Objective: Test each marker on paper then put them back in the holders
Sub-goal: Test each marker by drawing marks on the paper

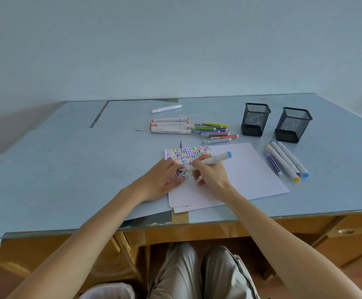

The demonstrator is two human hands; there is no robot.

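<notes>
Gripping one blue-capped marker [208, 162], the right hand [212, 175] writes; flat left hand [165, 178] steadies paper [240, 173] near two holders [255, 119].

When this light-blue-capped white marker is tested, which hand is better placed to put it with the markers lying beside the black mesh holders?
The right hand, probably. It already grips the light-blue-capped white marker, and the two black mesh holders stand on its side. The left hand rests on the white paper, farther from them.

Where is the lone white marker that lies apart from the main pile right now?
In the head view, the lone white marker lies flat at the far middle of the desk, just beyond the pile of markers and left of the two mesh holders.
</notes>
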